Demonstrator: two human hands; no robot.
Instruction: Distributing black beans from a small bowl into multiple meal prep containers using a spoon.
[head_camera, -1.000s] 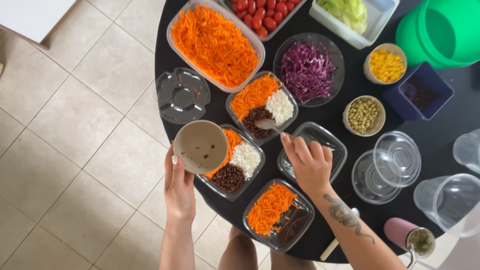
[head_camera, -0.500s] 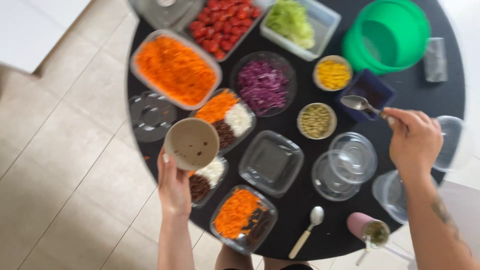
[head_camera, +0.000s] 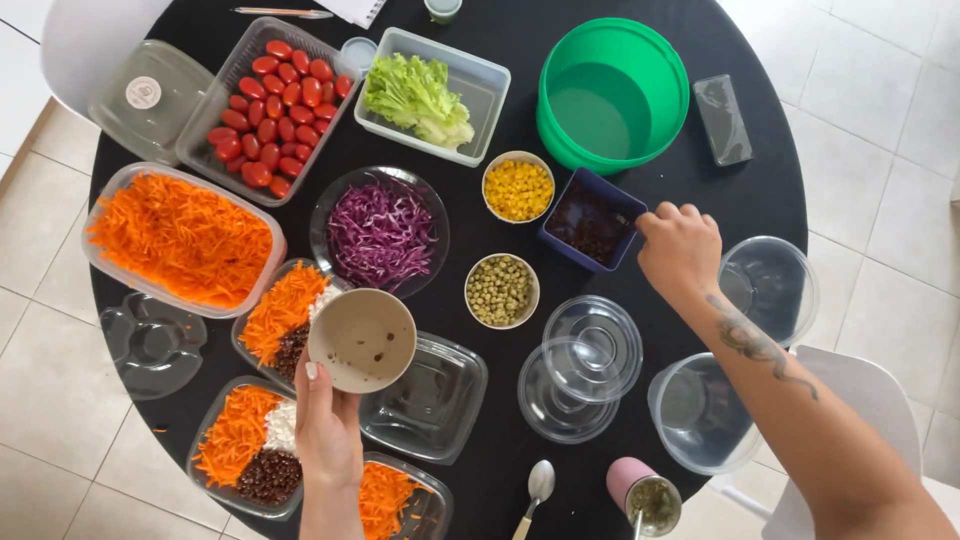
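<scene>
My left hand (head_camera: 327, 430) holds a beige bowl (head_camera: 361, 339) with a few dark bits inside, above the meal trays. My right hand (head_camera: 680, 246) is closed on a spoon handle at the rim of a dark blue square tub of beans (head_camera: 590, 220); the spoon's bowl is hidden in the tub. An empty clear tray (head_camera: 428, 395) lies below the beige bowl. Filled trays with carrot, white shreds and beans sit at the left (head_camera: 283, 322) and lower left (head_camera: 243, 446). A third tray (head_camera: 400, 500) with carrot lies at the bottom edge.
On the round black table (head_camera: 500, 110): grated carrot tub (head_camera: 180, 238), cherry tomatoes (head_camera: 268, 104), lettuce (head_camera: 420, 95), purple cabbage bowl (head_camera: 380, 232), corn (head_camera: 517, 188), peas (head_camera: 499, 290), green bucket (head_camera: 612, 95), clear lids (head_camera: 582, 360), empty clear bowls (head_camera: 768, 288), a spare spoon (head_camera: 538, 485), a pink jar (head_camera: 642, 492).
My right hand left the near trays, picked up a spoon and moved right to the dark blue tub. The view shifted up. The beige bowl stayed in my left hand.
</scene>
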